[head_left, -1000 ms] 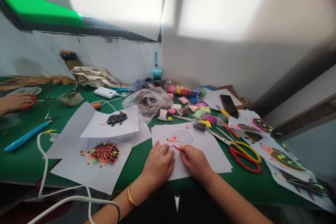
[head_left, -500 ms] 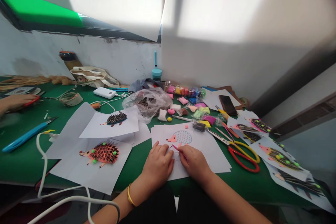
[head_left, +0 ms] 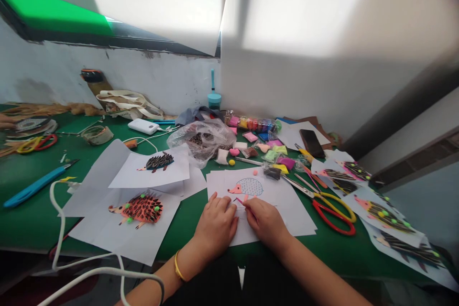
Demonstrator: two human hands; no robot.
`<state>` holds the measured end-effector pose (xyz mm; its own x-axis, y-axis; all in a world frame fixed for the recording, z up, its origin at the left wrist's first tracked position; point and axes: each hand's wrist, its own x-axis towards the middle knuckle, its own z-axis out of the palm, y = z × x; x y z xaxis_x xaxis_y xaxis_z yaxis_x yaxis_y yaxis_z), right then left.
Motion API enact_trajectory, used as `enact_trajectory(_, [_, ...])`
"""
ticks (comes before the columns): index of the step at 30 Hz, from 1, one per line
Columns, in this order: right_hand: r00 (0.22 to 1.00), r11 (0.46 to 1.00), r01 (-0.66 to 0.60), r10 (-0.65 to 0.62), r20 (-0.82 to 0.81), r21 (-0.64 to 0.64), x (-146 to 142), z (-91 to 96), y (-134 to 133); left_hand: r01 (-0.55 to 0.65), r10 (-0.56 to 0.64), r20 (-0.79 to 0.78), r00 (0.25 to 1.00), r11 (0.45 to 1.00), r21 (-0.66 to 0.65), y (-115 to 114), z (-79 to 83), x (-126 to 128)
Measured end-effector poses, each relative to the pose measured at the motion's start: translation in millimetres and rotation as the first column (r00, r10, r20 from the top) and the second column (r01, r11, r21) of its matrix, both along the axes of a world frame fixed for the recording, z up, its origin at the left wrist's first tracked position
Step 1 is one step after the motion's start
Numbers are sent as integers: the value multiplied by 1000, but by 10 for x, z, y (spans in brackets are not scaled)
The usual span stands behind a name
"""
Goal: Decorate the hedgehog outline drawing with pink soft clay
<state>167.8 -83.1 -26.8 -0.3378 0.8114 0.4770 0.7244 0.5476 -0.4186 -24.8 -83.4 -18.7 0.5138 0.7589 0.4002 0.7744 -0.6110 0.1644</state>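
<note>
A sheet of white paper (head_left: pixel 287 210) lies in front of me, on a small stack. On it is a hedgehog figure (head_left: pixel 250 187) with a pink face and feet and a blue-patterned body outline. My right hand (head_left: pixel 267 222) pinches a thin pink stick-like tool (head_left: pixel 239 201). The tool's tip is at a tiny dark piece on the paper, below the hedgehog's face. My left hand (head_left: pixel 217 222) lies on the sheet's left side, fingers extended and somewhat apart, fingertips close to that piece. I see nothing held in it. A gold bangle (head_left: pixel 178 266) circles the left wrist.
Large scissors (head_left: pixel 332 208) lie right of the sheet, near finished hedgehog pictures (head_left: pixel 385 215). Clay packets (head_left: pixel 272 148) and a plastic bag of seeds (head_left: pixel 201 139) sit behind. Left are more hedgehog pictures (head_left: pixel 138 213), a blue craft knife (head_left: pixel 38 185) and a white cable (head_left: pixel 57 229).
At the far left, another person's hand has let go of the red-and-yellow-handled scissors and drawn back toward the left edge. My hands have barely moved.
</note>
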Motion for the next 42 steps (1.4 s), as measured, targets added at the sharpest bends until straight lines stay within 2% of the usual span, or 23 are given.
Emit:
enact_trajectory(14, [995,996,-55,48,-90,-73,44,56,-51,2,-2,12,1000,1000,-3,-7,18,2])
enact_trajectory(31, [996,997,-51,47,-71,-53,43,3,-25,-6,6,3,1000,1000,-6,1,1,3])
enact_trajectory(42, [995,999,-25,22,-100,-24,46,57,-41,-2,2,2,1000,1000,-6,-7,-6,3])
